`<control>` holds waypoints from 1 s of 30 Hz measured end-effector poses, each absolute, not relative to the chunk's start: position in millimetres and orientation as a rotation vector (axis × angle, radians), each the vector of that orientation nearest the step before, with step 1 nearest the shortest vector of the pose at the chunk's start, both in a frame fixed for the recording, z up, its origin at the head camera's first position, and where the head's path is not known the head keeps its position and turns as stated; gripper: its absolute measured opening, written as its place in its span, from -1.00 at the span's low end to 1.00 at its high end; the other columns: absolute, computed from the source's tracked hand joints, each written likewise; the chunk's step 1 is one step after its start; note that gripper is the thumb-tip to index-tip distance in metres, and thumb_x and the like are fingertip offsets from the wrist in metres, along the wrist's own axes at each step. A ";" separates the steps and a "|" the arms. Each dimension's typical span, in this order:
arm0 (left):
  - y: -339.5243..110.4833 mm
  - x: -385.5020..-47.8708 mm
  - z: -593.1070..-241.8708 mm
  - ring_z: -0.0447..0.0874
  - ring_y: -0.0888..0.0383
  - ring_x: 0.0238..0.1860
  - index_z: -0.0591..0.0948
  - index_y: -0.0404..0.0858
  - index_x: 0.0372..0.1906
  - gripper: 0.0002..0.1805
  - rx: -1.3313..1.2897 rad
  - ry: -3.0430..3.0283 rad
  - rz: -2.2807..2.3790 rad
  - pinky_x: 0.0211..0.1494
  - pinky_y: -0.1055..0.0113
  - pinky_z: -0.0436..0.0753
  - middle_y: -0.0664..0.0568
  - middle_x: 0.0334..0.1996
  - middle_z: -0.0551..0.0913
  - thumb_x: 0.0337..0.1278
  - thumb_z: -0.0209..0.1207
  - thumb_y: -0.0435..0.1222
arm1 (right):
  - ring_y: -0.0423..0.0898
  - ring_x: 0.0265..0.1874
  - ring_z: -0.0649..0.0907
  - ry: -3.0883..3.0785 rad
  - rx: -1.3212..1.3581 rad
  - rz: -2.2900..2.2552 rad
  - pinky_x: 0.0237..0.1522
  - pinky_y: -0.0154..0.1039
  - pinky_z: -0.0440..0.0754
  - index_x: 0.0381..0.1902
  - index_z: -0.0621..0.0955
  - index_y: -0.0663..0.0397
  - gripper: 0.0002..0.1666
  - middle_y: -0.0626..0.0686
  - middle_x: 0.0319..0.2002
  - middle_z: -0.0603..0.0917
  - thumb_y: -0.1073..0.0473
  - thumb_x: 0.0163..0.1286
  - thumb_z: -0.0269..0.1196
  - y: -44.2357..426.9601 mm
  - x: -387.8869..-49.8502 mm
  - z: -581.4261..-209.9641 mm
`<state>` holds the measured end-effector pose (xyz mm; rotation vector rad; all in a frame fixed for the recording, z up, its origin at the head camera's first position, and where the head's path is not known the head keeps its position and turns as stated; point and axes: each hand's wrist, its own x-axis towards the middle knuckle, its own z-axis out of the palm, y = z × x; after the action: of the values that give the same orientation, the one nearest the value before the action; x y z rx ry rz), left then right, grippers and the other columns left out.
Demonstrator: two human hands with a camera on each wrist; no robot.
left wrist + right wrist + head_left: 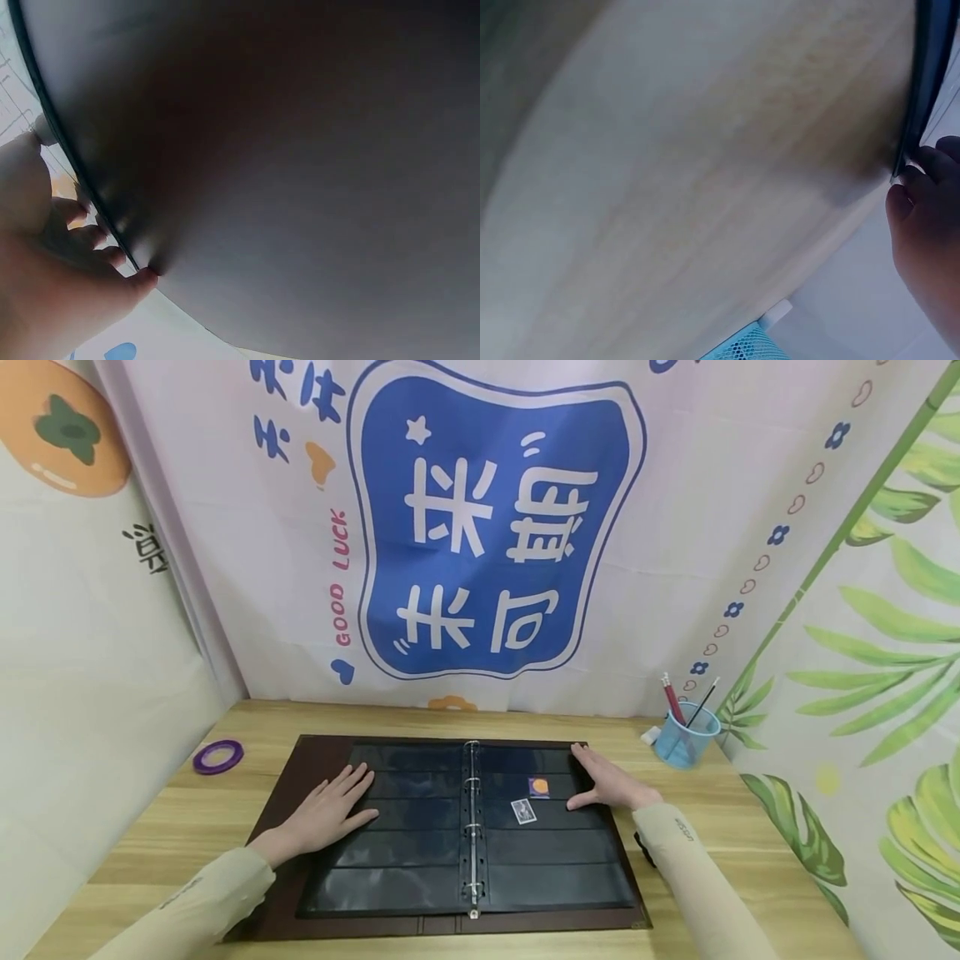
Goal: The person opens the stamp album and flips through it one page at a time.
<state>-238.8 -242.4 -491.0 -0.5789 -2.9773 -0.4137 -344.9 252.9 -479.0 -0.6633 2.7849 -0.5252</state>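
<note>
An open ring-bound stamp album (397,852) with black pocket pages and a brown cover lies on the table. My left hand (322,814) rests on the left page, fingers straight and thumb spread; in the left wrist view the hand (67,277) shows beside the dark page edge. At the right page's outer edge my right hand (611,781) touches the album with thumb and fingers apart; the right wrist view shows that hand (930,217) at the album's edge. On the right page are a purple stamp (538,787) with an orange disc and a grey stamp (523,811).
A purple ring (218,757), perhaps a tape roll, lies on the wooden table (172,818) at the left. At the back right stands a blue mesh cup (686,739) with pencils, beside a white eraser (650,736). Printed cloth (285,610) hangs behind the table.
</note>
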 end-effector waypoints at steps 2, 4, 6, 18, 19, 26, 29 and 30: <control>-242.8 -239.3 -491.4 0.15 -0.33 0.51 0.31 -0.35 0.47 -0.21 -0.576 -2.973 -0.410 0.40 -0.36 0.25 -0.29 0.50 0.24 0.36 0.09 0.10 | 0.32 0.55 0.06 2.791 -0.668 -0.537 0.51 0.26 0.11 0.58 -0.03 0.26 0.38 0.33 0.58 0.00 -0.31 0.11 0.42 252.9 -344.7 -479.0; -243.0 -239.9 -491.4 0.15 -0.33 0.51 0.31 -0.34 0.47 -0.21 -0.573 -2.967 -0.407 0.40 -0.35 0.25 -0.29 0.50 0.25 0.36 0.09 0.10 | 0.31 0.55 0.09 2.799 -0.669 -0.544 0.50 0.25 0.13 0.58 -0.01 0.25 0.38 0.32 0.57 0.02 -0.31 0.10 0.43 252.9 -344.5 -478.8; -242.8 -240.4 -491.5 0.16 -0.33 0.51 0.32 -0.34 0.47 -0.21 -0.574 -2.965 -0.403 0.40 -0.35 0.25 -0.29 0.49 0.25 0.35 0.08 0.11 | 0.31 0.54 0.12 2.806 -0.671 -0.550 0.50 0.24 0.15 0.58 0.01 0.25 0.38 0.32 0.57 0.04 -0.32 0.09 0.43 253.0 -344.3 -478.9; -243.2 -241.6 -490.0 0.16 -0.32 0.51 0.31 -0.33 0.47 -0.20 -0.576 -2.966 -0.404 0.40 -0.36 0.24 -0.28 0.50 0.25 0.36 0.08 0.12 | 0.29 0.43 0.36 2.866 -0.735 -0.547 0.41 0.20 0.35 0.53 0.19 0.22 0.33 0.31 0.47 0.31 -0.34 -0.01 0.48 252.3 -346.3 -481.5; -243.5 -242.0 -490.7 0.16 -0.32 0.51 0.31 -0.33 0.47 -0.20 -0.575 -2.966 -0.403 0.40 -0.36 0.24 -0.28 0.50 0.25 0.36 0.08 0.12 | 0.28 0.41 0.40 2.873 -0.753 -0.539 0.39 0.19 0.37 0.52 0.22 0.23 0.32 0.31 0.44 0.35 -0.34 -0.02 0.48 251.3 -346.7 -480.7; -243.0 -241.0 -494.3 0.17 -0.33 0.50 0.32 -0.34 0.46 -0.21 -0.577 -2.964 -0.399 0.40 -0.36 0.26 -0.30 0.49 0.26 0.35 0.09 0.12 | 0.27 0.34 0.47 2.900 -0.799 -0.515 0.34 0.20 0.42 0.48 0.28 0.26 0.34 0.31 0.38 0.45 -0.36 -0.10 0.52 249.5 -345.5 -475.7; -242.6 -240.1 -494.3 0.16 -0.33 0.51 0.32 -0.35 0.46 -0.21 -0.581 -2.969 -0.404 0.40 -0.36 0.25 -0.30 0.49 0.25 0.35 0.09 0.11 | 0.31 0.36 0.43 2.892 -0.795 -0.547 0.35 0.23 0.40 0.48 0.27 0.27 0.35 0.33 0.40 0.41 -0.36 -0.10 0.52 252.4 -345.1 -476.6; -242.4 -240.2 -494.0 0.16 -0.33 0.51 0.32 -0.35 0.46 -0.21 -0.580 -2.969 -0.401 0.40 -0.36 0.25 -0.30 0.49 0.25 0.36 0.09 0.11 | 0.31 0.38 0.41 2.879 -0.783 -0.579 0.37 0.23 0.38 0.49 0.26 0.27 0.35 0.34 0.42 0.38 -0.34 -0.09 0.53 253.4 -344.7 -476.5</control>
<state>-240.2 -242.4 -494.0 -0.5799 -2.9693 -0.4013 -344.7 253.4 -476.5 -0.7830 2.8786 -0.5785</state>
